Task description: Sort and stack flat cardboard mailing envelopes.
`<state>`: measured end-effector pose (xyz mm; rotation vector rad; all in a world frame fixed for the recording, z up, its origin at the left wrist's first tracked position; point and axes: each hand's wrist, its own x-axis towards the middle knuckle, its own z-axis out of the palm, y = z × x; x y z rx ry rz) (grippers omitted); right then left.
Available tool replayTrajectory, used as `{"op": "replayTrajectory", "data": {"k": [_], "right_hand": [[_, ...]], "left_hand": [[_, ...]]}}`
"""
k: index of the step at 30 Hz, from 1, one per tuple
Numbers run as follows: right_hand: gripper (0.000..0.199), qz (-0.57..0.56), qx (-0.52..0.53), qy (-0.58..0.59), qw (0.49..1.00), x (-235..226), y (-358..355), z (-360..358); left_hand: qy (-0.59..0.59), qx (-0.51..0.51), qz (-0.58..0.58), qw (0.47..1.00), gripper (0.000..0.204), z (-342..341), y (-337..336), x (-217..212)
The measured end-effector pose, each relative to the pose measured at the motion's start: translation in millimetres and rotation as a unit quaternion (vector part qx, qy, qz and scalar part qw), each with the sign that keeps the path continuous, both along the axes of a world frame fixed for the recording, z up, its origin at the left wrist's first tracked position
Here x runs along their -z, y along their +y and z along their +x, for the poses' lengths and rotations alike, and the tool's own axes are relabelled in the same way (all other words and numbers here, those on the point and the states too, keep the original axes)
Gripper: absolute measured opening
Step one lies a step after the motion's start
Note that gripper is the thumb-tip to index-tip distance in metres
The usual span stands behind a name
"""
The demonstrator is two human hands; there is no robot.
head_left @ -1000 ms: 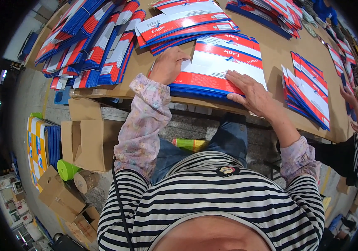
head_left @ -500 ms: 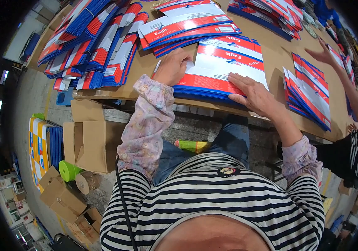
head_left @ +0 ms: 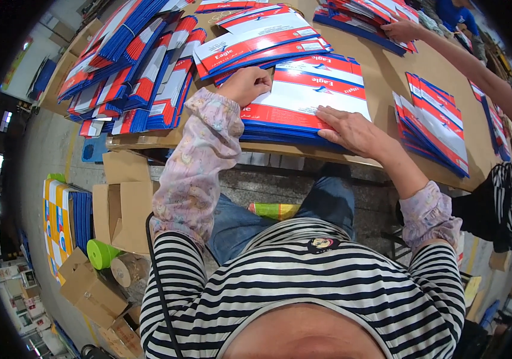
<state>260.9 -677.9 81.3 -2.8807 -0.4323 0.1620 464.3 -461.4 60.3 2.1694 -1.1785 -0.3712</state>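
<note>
Nearest of all came your jeans (head_left: 329,200), tucked in below the edge of the brown counter (head_left: 380,78). Just over that edge, there it was, the stack of flat red, white and blue cartons (head_left: 307,100), squarely in front of you! Your right hand (head_left: 355,133) lay palm down on it, fingers stretched over the printed face, gripping nothing. Your left hand (head_left: 247,87) sat with fingers curled at the stack's left end (whether it pinched anything, I couldn't tell). Off to your left, banded bundles (head_left: 136,69) leaned in a heap; to your right, a smaller pile (head_left: 434,122) lay fanned. Beyond the stack, overlapping cartons (head_left: 262,37) spread out, and farthest off, a co-worker's hand (head_left: 402,30) reached over another pile (head_left: 355,21).
</note>
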Motion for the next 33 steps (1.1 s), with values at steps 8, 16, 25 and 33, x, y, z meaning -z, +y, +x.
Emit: {"op": "replayTrajectory", "data": {"k": [8,16,25,33], "right_hand": [[0.04,-0.041,-0.075,-0.123,0.989,11.3,-0.2,-4.8],[0.032,-0.038,-0.078,-0.176,0.98,9.5,-10.0,0.8],[0.018,0.035,-0.009,-0.133,0.991,2.6,-9.0,14.1],[0.023,0.055,-0.028,-0.131,0.989,6.1,-16.7,15.8]], "left_hand": [[0.088,0.04,0.018,0.995,0.012,10.1,-2.4,1.3],[0.129,-0.029,-0.132,0.982,0.02,-8.3,35.9,-19.6],[-0.243,-0.161,-0.218,0.931,0.029,-78.1,65.6,-20.8],[-0.115,-0.349,-0.391,0.844,0.049,-102.3,41.8,16.4]]}}
